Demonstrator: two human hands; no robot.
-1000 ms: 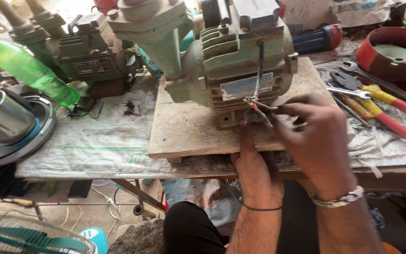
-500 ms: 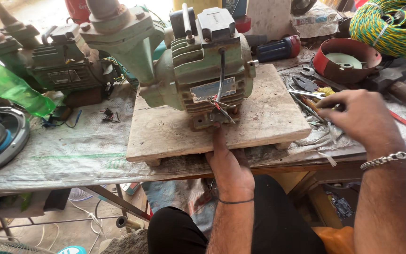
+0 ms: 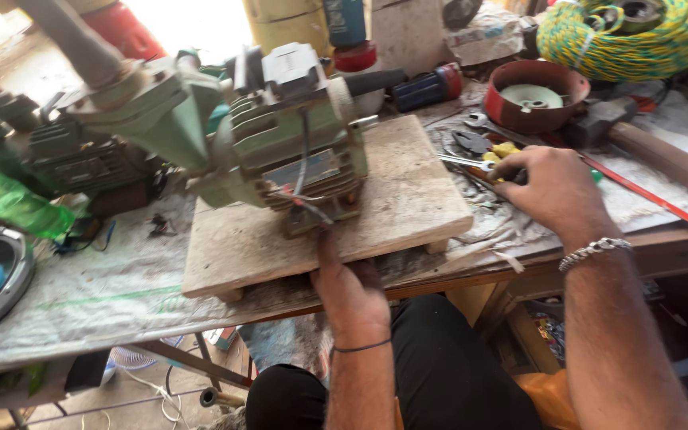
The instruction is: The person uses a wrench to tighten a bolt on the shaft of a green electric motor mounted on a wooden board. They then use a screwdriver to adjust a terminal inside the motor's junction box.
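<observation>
A green motor pump [image 3: 280,135] stands on a wooden board [image 3: 408,207] on the workbench, with loose wires [image 3: 304,199] hanging from its front. My left hand [image 3: 344,279] rests at the board's front edge, one finger pointing up to the wires. My right hand [image 3: 547,187] reaches over a pile of hand tools to the right of the board, fingers closing around yellow-handled pliers [image 3: 503,151]; whether it has lifted them I cannot tell.
A red round cover [image 3: 531,95] and a coil of yellow-green rope [image 3: 631,36] lie at the back right. A hammer [image 3: 654,151] lies at the right. A second pump [image 3: 65,151] and a green bottle [image 3: 9,207] are at the left.
My right hand has left the wires and moved right onto the tool pile. My left hand stays at the board's front edge. The view has shifted right.
</observation>
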